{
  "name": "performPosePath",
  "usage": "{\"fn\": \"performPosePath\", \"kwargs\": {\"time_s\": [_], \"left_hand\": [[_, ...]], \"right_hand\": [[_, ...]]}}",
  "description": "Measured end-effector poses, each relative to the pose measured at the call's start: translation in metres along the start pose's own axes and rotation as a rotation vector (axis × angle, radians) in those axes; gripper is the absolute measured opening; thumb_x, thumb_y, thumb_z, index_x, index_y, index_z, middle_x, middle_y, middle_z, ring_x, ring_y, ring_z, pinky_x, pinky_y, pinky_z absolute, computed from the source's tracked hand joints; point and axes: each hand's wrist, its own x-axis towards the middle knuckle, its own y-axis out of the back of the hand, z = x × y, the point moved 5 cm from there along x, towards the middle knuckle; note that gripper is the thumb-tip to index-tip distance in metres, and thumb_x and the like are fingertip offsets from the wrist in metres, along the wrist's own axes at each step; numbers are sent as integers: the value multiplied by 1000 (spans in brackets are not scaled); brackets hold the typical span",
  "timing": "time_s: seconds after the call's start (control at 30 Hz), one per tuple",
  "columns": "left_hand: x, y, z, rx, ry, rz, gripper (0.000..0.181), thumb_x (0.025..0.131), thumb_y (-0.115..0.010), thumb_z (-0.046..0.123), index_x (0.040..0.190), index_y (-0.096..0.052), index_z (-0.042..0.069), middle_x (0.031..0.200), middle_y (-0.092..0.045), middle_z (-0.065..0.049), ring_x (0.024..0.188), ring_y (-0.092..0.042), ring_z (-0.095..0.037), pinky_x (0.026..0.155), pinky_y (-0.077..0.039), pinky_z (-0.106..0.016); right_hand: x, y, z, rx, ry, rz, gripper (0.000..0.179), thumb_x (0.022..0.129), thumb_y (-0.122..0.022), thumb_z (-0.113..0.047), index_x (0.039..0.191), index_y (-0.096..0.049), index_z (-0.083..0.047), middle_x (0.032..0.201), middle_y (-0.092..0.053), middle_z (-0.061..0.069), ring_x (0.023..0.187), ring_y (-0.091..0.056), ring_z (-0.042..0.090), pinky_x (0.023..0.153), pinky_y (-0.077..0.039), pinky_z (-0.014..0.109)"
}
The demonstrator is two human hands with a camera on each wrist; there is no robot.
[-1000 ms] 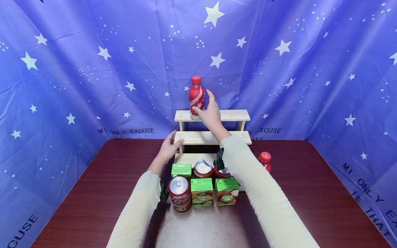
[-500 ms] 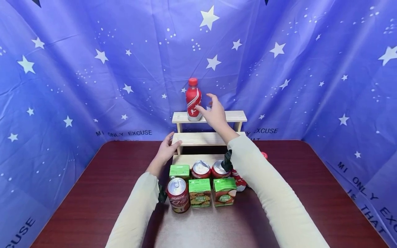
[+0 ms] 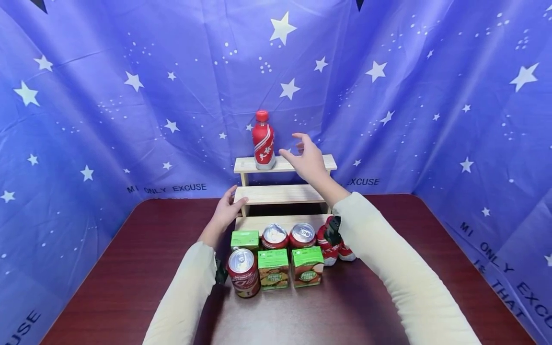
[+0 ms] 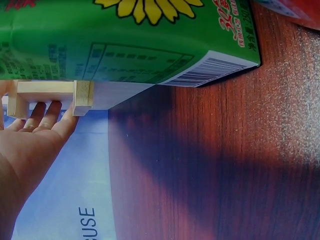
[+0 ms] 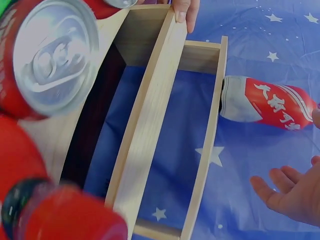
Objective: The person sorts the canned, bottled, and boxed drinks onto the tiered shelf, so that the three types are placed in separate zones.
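A red plastic drink bottle (image 3: 264,143) with a grey-white base stands upright on the top tier of a three-step wooden display rack (image 3: 282,192), left of that tier's middle. My right hand (image 3: 311,162) hovers to the bottle's right, thumb and fingers spread, with a gap between hand and bottle. The right wrist view confirms that this hand (image 5: 295,197) holds nothing. At the rack's left side my left hand (image 3: 226,210) grips the end of the middle tier, thumb on top. Its fingers reach behind the wooden side in the left wrist view.
Before the rack stand a front-left red can (image 3: 244,273), two cans behind, and green-topped drink cartons (image 3: 273,269). More red bottles (image 3: 328,249) stand at the right, partly hidden by the right wrist camera. A blue star-patterned curtain (image 3: 181,96) hangs behind the dark red table (image 3: 164,239).
My right hand has let go of the red bottle and drawn away to the right. The bottle stays on the top tier. My left hand keeps its grip, while the head view shifts slightly.
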Motion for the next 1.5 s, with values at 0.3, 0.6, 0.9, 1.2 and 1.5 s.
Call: {"fn": "performPosePath", "kwargs": {"time_s": [0.3, 0.6, 0.9, 1.2, 1.5], "left_hand": [[2, 5, -3, -43, 15, 1, 70, 94, -56, 17, 150, -15, 11, 142, -40, -23, 119, -50, -34, 90, -52, -45], [4, 5, -4, -60, 15, -1, 70, 94, -55, 16, 151, -14, 11, 143, -39, -24, 120, -49, -35, 92, -50, -47], [3, 2, 1, -58, 4, -7, 70, 94, -55, 16, 150, -14, 10, 143, -39, -24, 120, -49, -36, 91, -51, -45], [1, -2, 2, -55, 13, -14, 70, 94, -55, 17, 150, -15, 11, 143, -39, -24, 119, -49, -34, 90, -53, -43], [-1, -2, 0, -61, 32, -23, 70, 94, -55, 18, 151, -15, 13, 147, -35, -22, 125, -46, -37, 97, -46, -50]], "right_hand": [[-15, 14, 6, -33, 37, -25, 63, 84, -67, -41, 136, -44, -15, 126, -56, 16, 120, -52, 30, 100, -44, 43], [-34, 29, 24, -91, 48, -92, 63, 85, -66, -41, 137, -43, -15, 127, -55, 17, 119, -53, 31, 100, -44, 45], [-56, 46, 47, -120, 23, -156, 64, 84, -65, -46, 137, -43, -16, 126, -56, 13, 121, -50, 31, 99, -43, 49], [-79, 63, 69, -155, -24, -185, 63, 85, -64, -47, 136, -44, -15, 132, -53, 16, 125, -48, 31, 100, -42, 52], [-100, 78, 90, -185, -26, -167, 64, 83, -67, -45, 135, -45, -14, 127, -57, 17, 120, -52, 33, 97, -44, 51]]}}
